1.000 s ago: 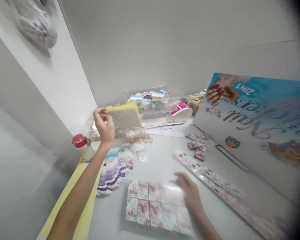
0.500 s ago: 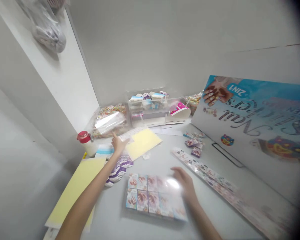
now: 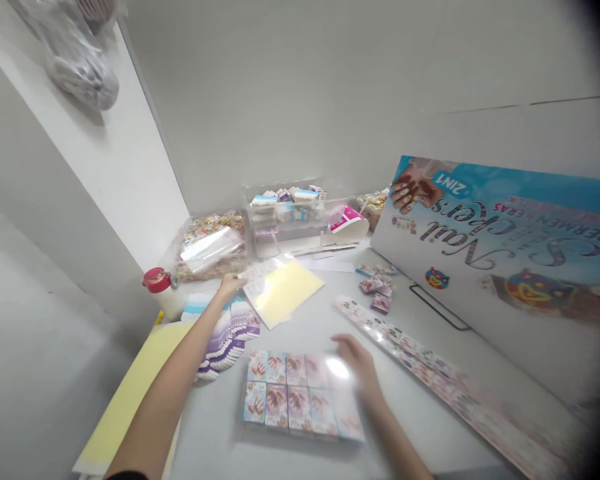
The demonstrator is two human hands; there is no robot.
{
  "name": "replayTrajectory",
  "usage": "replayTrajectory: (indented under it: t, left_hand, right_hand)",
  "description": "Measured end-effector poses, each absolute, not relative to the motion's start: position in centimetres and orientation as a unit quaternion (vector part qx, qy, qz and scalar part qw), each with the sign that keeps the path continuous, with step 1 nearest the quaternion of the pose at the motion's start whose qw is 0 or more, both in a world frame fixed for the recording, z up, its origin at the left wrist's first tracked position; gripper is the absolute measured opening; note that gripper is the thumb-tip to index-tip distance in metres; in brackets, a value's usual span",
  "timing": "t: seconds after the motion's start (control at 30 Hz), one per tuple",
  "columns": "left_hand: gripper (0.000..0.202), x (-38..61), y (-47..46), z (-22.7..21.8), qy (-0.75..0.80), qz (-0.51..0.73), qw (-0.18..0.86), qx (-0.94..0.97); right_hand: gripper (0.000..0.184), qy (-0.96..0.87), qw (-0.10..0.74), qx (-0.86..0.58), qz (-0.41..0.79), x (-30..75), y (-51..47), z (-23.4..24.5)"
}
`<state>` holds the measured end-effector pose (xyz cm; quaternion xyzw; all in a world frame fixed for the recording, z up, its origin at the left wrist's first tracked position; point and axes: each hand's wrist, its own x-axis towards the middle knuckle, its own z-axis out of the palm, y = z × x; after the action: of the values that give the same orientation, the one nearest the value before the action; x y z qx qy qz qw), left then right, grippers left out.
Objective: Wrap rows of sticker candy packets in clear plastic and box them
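Shifted a little to the left since the earlier frame, the left hand (image 3: pixel 229 288) is now seen with its fingers curled together at the near corner of a yellow-and-white sheet (image 3: pixel 282 291). Contact with the sheet seems likely, but whether it is being pinched cannot be told. The sheet is laid flat on a pale table (image 3: pixel 420 413). Just below that hand, a fanned row of purple-and-white cards (image 3: pixel 231 337) is placed, and a long yellow board (image 3: pixel 130 400) is lying beneath the left forearm.

The right hand (image 3: pixel 356 365) is held with its fingers loosely spread and slightly blurred, over the top right corner of a plastic-wrapped block of nail sticker packs (image 3: pixel 293 395). Nothing is gripped by it. The packs are arranged in two rows, and a bright glare is seen on the wrapping near the fingers.

To the right, a long printed strip (image 3: pixel 405 348) is lying on the table, with a small pile of packets (image 3: pixel 375 287) above it. A large nail sticker poster (image 3: pixel 490 227) is propped further right. Along the back, a clear box of packs (image 3: pixel 285 220) and a clear bag of sweets (image 3: pixel 211 248) are placed, with a red-capped bottle (image 3: pixel 159 288) beside the bag.
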<state>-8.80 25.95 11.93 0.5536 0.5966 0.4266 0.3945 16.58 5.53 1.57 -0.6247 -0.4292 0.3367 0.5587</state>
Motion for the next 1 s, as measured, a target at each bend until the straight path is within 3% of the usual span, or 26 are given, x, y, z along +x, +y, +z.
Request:
replayTrajectory:
  t: [0.3,0.43,0.57,0.73,0.87,1.0]
  left_hand:
    - [0.034,-8.1,15.5,15.2,0.463,0.571,0.478,0.481]
    - [0.048,-7.9,5.6,15.3,0.438,0.597,0.558,0.373]
    - [0.069,-8.1,-2.9,12.3,0.501,0.488,0.657,0.281]
    - [0.073,-8.7,-7.1,7.0,0.413,0.364,0.810,0.204]
    - [0.059,-8.3,-7.1,5.0,0.465,0.291,0.812,0.199]
    - [0.059,-6.5,-6.4,5.0,0.526,0.291,0.781,0.168]
  right_hand:
    - [0.041,-0.422,0.577,-0.643,0.275,15.2,3.9,3.6]
    - [0.064,-0.404,0.607,-0.544,0.415,13.3,1.0,8.3]
    - [0.074,-0.437,0.503,-0.562,0.489,13.6,-0.8,11.5]
    - [0.048,-0.535,0.372,-0.581,0.488,17.0,-1.0,9.4]
    - [0.037,-0.615,0.293,-0.648,0.340,18.2,-1.1,6.3]
    - [0.027,-0.646,0.319,-0.685,0.112,16.3,-2.0,5.0]
